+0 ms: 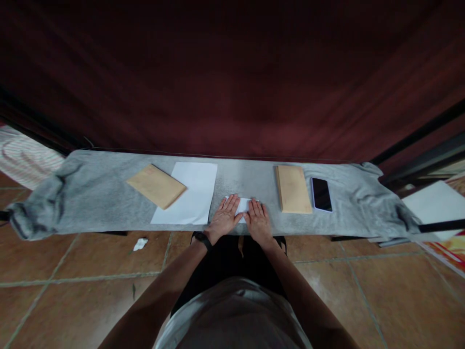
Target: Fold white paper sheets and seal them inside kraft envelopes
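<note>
A small folded sheet of white paper lies on the grey cloth in front of me, mostly covered by my hands. My left hand presses flat on its left part, fingers stretched out. On its right part rests my right hand, also flat with fingers extended. The thumbs come close together near the paper's lower edge. Left of my hands are larger white sheets, with a stack of brown envelopes lying askew over their left side.
Another stack of brown envelopes sits to the right, beside a phone with a dark screen. Grey cloth covers the narrow table. A dark red curtain hangs behind it. A crumpled white scrap lies on the tiled floor.
</note>
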`<action>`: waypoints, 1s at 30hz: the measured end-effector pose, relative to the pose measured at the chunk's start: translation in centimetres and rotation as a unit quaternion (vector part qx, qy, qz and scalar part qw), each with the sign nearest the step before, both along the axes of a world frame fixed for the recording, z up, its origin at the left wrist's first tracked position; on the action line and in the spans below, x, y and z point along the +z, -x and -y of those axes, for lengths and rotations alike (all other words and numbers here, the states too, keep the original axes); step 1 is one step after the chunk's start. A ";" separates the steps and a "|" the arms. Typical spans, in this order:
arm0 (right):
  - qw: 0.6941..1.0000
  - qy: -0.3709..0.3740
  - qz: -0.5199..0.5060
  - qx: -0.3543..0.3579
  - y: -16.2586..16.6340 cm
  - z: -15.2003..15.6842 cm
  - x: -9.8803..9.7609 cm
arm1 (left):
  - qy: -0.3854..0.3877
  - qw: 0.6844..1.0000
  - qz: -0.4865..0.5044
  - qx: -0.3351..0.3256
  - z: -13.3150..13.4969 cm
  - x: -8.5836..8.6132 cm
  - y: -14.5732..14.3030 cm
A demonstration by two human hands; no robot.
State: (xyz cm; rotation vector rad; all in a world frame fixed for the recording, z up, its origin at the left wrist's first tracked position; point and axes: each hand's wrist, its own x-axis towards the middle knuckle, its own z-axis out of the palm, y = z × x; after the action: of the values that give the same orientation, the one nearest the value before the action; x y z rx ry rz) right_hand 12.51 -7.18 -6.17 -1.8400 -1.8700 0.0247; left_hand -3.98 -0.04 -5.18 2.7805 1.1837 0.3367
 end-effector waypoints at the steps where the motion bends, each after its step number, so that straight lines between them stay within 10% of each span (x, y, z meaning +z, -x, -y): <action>1: 1.000 -0.005 -0.001 -0.010 0.0 0.0 -0.3 | 0.002 1.000 0.000 -0.004 0.0 0.0 0.1; 18: 0.997 -0.041 0.009 -0.066 -0.8 -0.3 -1.6 | 0.001 1.000 -0.008 0.013 -0.1 -0.2 0.0; 30: 0.991 0.117 0.060 0.035 -6.8 -0.6 -0.4 | 0.016 0.999 -0.043 0.020 -0.1 0.3 -0.2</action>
State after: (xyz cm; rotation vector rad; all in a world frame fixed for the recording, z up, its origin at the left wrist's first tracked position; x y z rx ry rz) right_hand 19.29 -6.59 -6.56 -1.9664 -2.0905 0.1697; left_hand -3.83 0.08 -4.83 2.7727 1.2542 0.2023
